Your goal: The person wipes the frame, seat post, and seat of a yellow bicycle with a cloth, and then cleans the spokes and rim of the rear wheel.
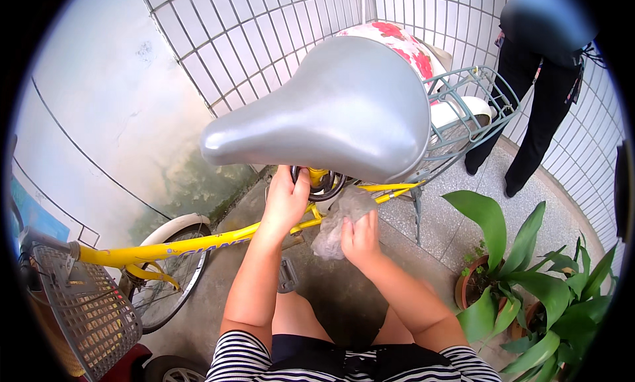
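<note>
A large shiny grey saddle [331, 111] tops the yellow bicycle frame [198, 243] in front of me. My left hand [286, 202] is closed around a black loop [333, 191] under the saddle, beside the seat post; whether it is a cable lock or a saddle spring I cannot tell. In my right hand [362, 238] is a crumpled grey rag [338, 218], pressed close to the frame behind the seat post. The saddle hides part of the area above both hands.
Left stands a grey basket [99, 316] near the front wheel [169, 276]. A green-grey rear rack [473, 111] juts out behind the saddle, near a person in black trousers [536, 111]. Potted leafy plants [522, 269] are at right; a tiled wall [245, 38] rises behind.
</note>
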{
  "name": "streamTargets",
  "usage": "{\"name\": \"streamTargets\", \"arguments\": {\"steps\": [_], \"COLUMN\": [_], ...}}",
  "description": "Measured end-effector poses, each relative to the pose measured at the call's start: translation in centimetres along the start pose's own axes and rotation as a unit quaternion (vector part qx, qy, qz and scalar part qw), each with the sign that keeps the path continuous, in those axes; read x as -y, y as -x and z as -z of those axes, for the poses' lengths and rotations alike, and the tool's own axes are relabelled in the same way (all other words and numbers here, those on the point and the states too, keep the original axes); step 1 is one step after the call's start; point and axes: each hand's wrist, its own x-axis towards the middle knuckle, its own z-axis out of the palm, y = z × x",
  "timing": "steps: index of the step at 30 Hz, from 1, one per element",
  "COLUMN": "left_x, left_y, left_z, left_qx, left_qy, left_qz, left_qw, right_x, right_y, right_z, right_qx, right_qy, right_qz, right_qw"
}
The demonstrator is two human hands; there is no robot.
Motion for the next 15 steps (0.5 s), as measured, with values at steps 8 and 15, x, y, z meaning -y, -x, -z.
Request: {"name": "streamTargets", "arguments": {"steps": [8, 15], "left_x": [0.8, 0.3], "left_y": [1.5, 1.8], "left_z": [-1.4, -1.1], "left_qx": [-0.006, -0.026], "left_qy": [0.030, 0.019], "left_qz": [0.002, -0.011], "left_qw": [1.000, 0.999], "right_x": [0.7, 1.9], "right_y": [-8.7, -9.2], "right_z": [0.5, 0.3], "right_qx": [0.087, 0.027], "right_qy": [0.012, 0.030], "right_qz": [-0.005, 0.038], "right_qw": [0.996, 0.998]}}
